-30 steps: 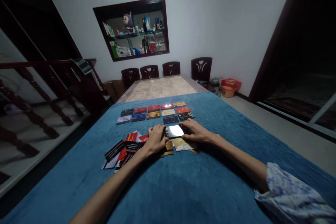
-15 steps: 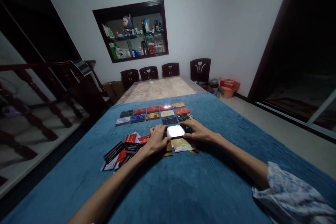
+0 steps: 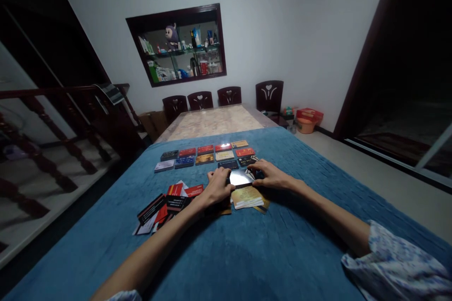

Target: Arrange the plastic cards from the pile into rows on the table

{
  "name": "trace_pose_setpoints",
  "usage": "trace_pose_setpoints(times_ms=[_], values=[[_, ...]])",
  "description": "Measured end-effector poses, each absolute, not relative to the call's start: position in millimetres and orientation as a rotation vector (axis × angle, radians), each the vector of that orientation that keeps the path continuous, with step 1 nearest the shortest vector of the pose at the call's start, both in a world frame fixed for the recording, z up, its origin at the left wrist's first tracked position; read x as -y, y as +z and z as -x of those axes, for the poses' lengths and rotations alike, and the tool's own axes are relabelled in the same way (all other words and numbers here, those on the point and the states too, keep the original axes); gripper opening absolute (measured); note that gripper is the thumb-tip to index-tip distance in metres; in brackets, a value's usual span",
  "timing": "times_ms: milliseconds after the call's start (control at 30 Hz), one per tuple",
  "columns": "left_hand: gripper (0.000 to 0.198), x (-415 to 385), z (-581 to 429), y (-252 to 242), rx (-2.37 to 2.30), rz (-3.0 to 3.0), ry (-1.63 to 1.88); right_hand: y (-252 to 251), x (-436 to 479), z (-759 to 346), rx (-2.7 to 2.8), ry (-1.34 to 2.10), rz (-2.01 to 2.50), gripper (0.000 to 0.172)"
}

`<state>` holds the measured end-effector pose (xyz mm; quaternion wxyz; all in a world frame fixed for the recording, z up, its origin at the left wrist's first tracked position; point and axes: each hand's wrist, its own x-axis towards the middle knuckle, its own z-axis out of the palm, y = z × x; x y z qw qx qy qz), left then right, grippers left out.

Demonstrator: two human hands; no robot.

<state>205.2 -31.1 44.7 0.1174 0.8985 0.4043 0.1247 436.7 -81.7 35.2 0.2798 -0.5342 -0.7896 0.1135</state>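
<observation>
Between my two hands is a dark card stack (image 3: 242,178) with strong glare on its top. The fingers of my left hand (image 3: 219,185) close on its left end, and my right hand (image 3: 268,175) pinches the right end. Just below it lie loose yellow cards (image 3: 247,197), partly fanned out. A messy heap of red, black and white cards (image 3: 169,204) spreads left of my left wrist. Beyond my hands, neat card stacks stand in rows, among them a black stack (image 3: 246,160) and a dark blue stack (image 3: 228,165).
A blue cloth (image 3: 261,254) covers the near part of the table, and the bare marbled top (image 3: 215,120) shows at the far end. Several dark chairs (image 3: 229,96) stand along the far side. A wooden railing (image 3: 45,160) runs at the left.
Both hands and the dark card stack have shifted slightly right. The glare on its top has shrunk, showing a pattern at its right end. The view has tilted a little.
</observation>
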Motion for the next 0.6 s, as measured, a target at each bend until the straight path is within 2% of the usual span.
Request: trace_pose_setpoints(times_ms=[200,600], values=[[0.045,25,-218,48,-1.154,-2.641,0.35,30,73,-451,2.12,0.276,1.469,0.048],[0.039,-3,-251,46,-1.132,-2.698,0.336,39,52,-478,2.151,0.238,1.617,0.054]])
